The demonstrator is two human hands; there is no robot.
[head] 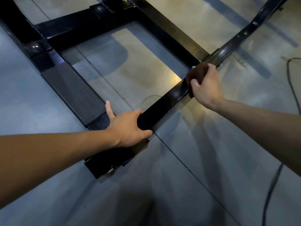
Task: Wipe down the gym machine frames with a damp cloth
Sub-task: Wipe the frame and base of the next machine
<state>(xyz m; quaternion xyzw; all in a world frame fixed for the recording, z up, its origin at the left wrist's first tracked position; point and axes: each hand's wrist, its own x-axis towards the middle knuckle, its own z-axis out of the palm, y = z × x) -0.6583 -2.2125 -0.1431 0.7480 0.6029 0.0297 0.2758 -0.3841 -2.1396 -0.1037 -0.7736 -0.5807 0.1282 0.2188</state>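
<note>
Head view: left hand (130, 126) grasps the black frame bar (164, 103). Right hand (206, 88) clutches a dark cloth (196, 74) against it.

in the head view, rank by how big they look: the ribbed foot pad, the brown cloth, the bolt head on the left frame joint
1. ribbed foot pad
2. brown cloth, partly hidden by the right hand
3. bolt head

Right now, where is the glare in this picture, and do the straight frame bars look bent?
Head view: warm glare lies on the glossy grey floor beside the brown cloth in the right hand; the long black metal frame bar, held by the left hand, curves from wide-angle distortion; soft shadows fan toward the bottom edge.
</note>
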